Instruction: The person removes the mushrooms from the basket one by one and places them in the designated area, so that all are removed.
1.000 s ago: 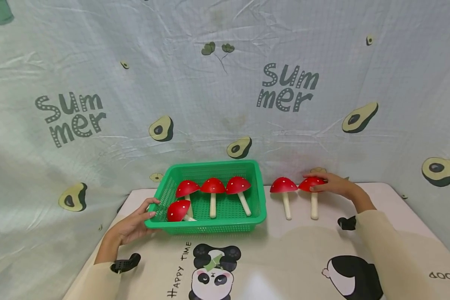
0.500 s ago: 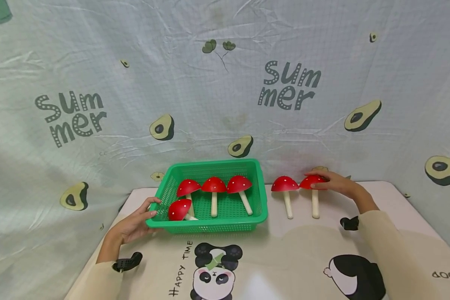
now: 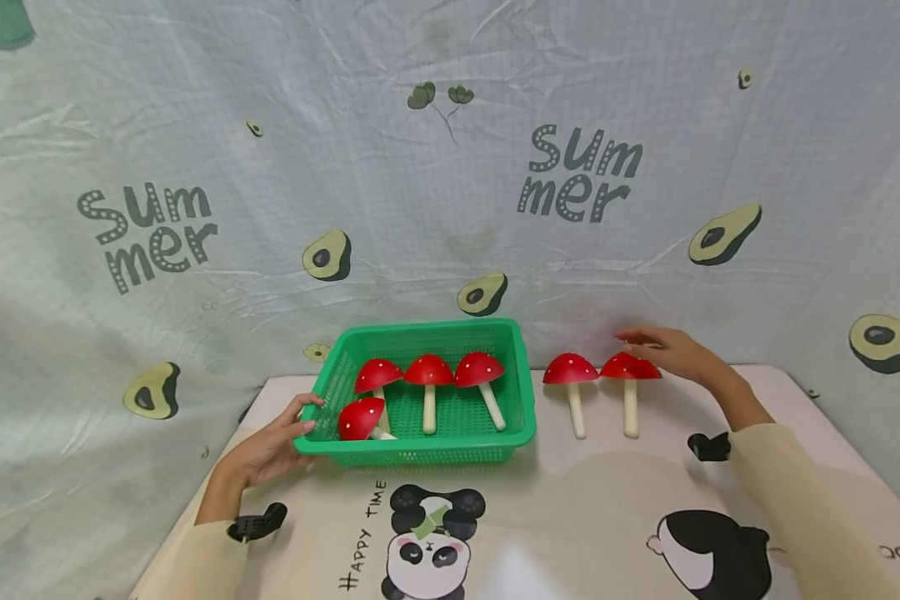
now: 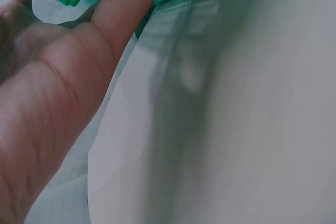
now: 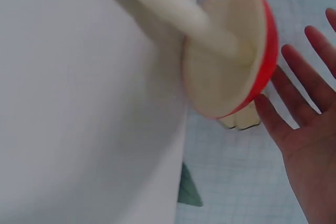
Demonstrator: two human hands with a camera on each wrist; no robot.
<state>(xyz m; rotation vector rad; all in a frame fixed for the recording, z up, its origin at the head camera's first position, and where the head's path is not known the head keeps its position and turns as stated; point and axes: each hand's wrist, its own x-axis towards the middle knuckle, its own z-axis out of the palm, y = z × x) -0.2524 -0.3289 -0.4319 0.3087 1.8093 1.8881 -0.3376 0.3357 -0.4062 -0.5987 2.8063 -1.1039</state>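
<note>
Head view: the mushroom (image 3: 630, 387) lies under the right hand (image 3: 667, 350), on the tabletop (image 3: 585, 475). A second mushroom (image 3: 572, 379) lies between the hands. The left hand (image 3: 266, 454) holds the near end of the green basket (image 3: 420, 447), fingertips at its rim; four mushrooms lie inside.

Left wrist view: fingers against the basket; full grip partly out of frame.

Right wrist view: fingers spread and straight, nothing held; one fingertip at the cap's edge, contact unconfirmed. Judged light and stiff, cap probably slippery; the stem appears the surer hold.
</note>
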